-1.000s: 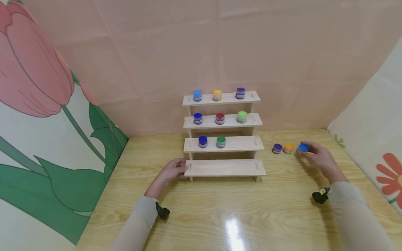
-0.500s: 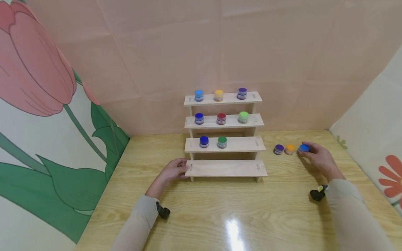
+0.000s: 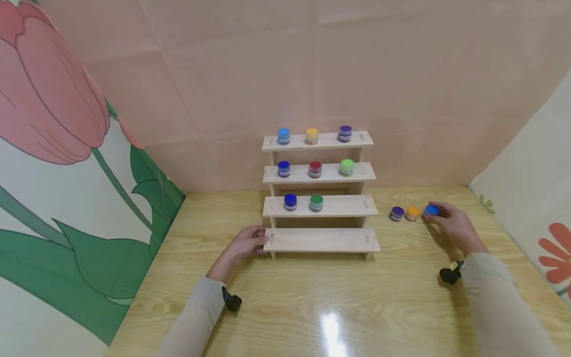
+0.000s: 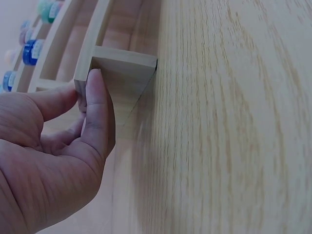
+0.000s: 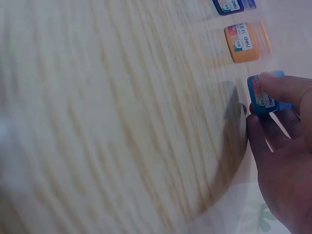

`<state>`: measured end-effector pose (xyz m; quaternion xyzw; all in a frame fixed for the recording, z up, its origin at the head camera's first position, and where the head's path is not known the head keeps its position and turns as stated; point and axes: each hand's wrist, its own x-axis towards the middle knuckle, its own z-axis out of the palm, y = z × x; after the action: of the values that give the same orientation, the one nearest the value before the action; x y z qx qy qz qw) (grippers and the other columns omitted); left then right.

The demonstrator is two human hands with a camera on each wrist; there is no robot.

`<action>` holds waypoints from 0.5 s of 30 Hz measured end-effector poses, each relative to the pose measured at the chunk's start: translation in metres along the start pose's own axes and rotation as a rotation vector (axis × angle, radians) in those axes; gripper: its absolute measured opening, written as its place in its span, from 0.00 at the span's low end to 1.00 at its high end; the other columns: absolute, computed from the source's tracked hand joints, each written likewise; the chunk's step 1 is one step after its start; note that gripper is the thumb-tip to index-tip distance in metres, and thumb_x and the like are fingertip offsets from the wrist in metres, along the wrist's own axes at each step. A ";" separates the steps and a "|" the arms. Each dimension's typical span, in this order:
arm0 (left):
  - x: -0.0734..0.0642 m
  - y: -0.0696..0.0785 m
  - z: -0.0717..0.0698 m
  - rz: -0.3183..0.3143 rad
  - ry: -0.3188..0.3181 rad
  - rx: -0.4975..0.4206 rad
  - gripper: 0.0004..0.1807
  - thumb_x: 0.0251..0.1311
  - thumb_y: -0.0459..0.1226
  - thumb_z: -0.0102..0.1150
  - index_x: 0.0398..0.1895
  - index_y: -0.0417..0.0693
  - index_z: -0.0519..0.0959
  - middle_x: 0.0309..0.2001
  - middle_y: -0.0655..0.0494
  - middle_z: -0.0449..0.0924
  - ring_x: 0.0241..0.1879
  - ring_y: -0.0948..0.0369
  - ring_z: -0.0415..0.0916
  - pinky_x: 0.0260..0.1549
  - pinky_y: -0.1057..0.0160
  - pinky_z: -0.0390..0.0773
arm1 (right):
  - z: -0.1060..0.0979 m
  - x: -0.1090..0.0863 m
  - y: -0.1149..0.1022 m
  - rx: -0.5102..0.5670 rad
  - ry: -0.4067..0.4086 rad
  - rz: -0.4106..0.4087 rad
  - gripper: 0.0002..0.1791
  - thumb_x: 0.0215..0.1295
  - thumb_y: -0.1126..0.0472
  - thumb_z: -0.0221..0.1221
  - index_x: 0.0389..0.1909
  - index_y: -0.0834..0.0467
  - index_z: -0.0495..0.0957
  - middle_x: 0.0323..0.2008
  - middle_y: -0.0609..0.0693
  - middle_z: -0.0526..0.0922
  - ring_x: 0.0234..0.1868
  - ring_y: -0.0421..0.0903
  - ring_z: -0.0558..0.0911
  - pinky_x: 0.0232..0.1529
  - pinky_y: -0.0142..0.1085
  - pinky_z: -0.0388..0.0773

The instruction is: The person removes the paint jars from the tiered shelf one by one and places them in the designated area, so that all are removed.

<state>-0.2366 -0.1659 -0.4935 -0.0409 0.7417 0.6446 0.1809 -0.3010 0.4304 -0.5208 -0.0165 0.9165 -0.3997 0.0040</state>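
Observation:
My left hand (image 3: pixel 245 241) pinches the left end of the bottom step of a wooden stepped rack (image 3: pixel 321 240). In the left wrist view the thumb lies on top of that board (image 4: pixel 87 63) and fingers are under it. Far to the right, my right hand (image 3: pixel 457 225) grips a blue paint jar (image 3: pixel 431 210) between thumb and fingers. The right wrist view shows the thumb across the label of this blue jar (image 5: pixel 263 95). Beside it on the table stand an orange paint jar (image 3: pixel 412 213) and a purple paint jar (image 3: pixel 397 213).
The rack's upper steps bear several paint jars, among them a green jar (image 3: pixel 316 203), a red jar (image 3: pixel 315 169) and a light green jar (image 3: pixel 346 167). A pink backdrop (image 3: pixel 232 99) rises behind the wooden table (image 3: pixel 285 302); flower-painted panels flank it.
Both hands keep their holds on the rack and the blue paint jar. The head view has shifted slightly, so the rack and jars appear a little farther right.

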 end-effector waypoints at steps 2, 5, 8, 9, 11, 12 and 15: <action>0.000 0.000 0.000 -0.001 0.000 -0.001 0.25 0.72 0.29 0.55 0.70 0.33 0.68 0.48 0.44 0.74 0.40 0.57 0.77 0.35 0.64 0.86 | 0.000 0.000 0.000 0.001 -0.003 0.000 0.38 0.76 0.48 0.56 0.74 0.68 0.60 0.66 0.77 0.66 0.64 0.72 0.68 0.37 0.14 0.64; -0.001 0.001 0.001 -0.001 -0.002 -0.001 0.25 0.72 0.29 0.55 0.70 0.33 0.67 0.48 0.44 0.74 0.39 0.57 0.77 0.35 0.64 0.86 | 0.000 0.000 -0.001 -0.016 -0.007 -0.001 0.38 0.75 0.47 0.56 0.74 0.68 0.60 0.66 0.76 0.67 0.64 0.72 0.69 0.41 0.19 0.67; 0.000 0.000 0.001 0.003 -0.004 0.005 0.25 0.72 0.29 0.55 0.70 0.33 0.67 0.49 0.44 0.74 0.40 0.57 0.77 0.35 0.65 0.86 | -0.001 0.002 -0.001 -0.020 -0.015 -0.001 0.39 0.75 0.45 0.56 0.74 0.68 0.60 0.66 0.76 0.66 0.64 0.72 0.68 0.54 0.39 0.76; 0.000 0.000 0.001 0.006 -0.004 0.008 0.25 0.72 0.29 0.55 0.70 0.33 0.67 0.49 0.44 0.74 0.40 0.57 0.77 0.35 0.64 0.86 | -0.003 0.003 -0.001 -0.027 -0.014 0.003 0.40 0.75 0.43 0.55 0.75 0.67 0.60 0.67 0.75 0.66 0.65 0.71 0.68 0.58 0.48 0.75; 0.000 0.001 0.001 0.006 -0.004 0.009 0.25 0.72 0.29 0.55 0.70 0.33 0.67 0.50 0.43 0.74 0.41 0.57 0.77 0.35 0.64 0.87 | -0.006 0.004 -0.002 -0.029 -0.008 0.003 0.40 0.76 0.42 0.54 0.75 0.67 0.60 0.69 0.74 0.65 0.66 0.71 0.67 0.61 0.61 0.69; 0.000 0.001 0.001 0.008 -0.003 0.012 0.25 0.72 0.29 0.55 0.70 0.33 0.67 0.51 0.43 0.73 0.41 0.56 0.77 0.35 0.64 0.87 | -0.008 0.004 -0.003 -0.026 -0.001 -0.002 0.40 0.76 0.42 0.53 0.74 0.67 0.60 0.69 0.73 0.65 0.66 0.71 0.67 0.62 0.59 0.70; 0.000 0.001 0.000 0.007 -0.001 0.017 0.26 0.72 0.29 0.55 0.71 0.33 0.67 0.52 0.42 0.73 0.42 0.56 0.77 0.36 0.63 0.87 | -0.014 0.003 -0.008 -0.007 0.037 0.000 0.38 0.77 0.41 0.50 0.73 0.67 0.62 0.69 0.69 0.68 0.62 0.62 0.72 0.56 0.36 0.76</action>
<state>-0.2367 -0.1658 -0.4923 -0.0366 0.7472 0.6388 0.1794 -0.3040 0.4346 -0.5053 -0.0092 0.9177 -0.3969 -0.0130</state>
